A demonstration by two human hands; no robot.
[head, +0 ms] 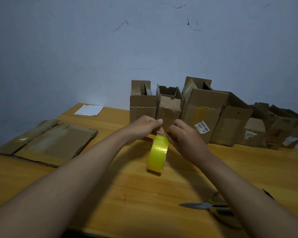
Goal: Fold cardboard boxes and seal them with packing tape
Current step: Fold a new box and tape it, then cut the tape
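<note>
Tape roll (158,152) pinched by left hand (141,128) and right hand (184,136), picking at end; risk: tape tearing, sticking back.

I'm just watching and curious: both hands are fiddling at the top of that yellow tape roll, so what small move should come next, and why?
Probably peel the loose end free and pull out a short strip. Both the left hand and right hand pinch at the top edge of the tape roll, which stands on edge on the table, and no strip is drawn out yet. The scissors lie ready nearby.
</note>
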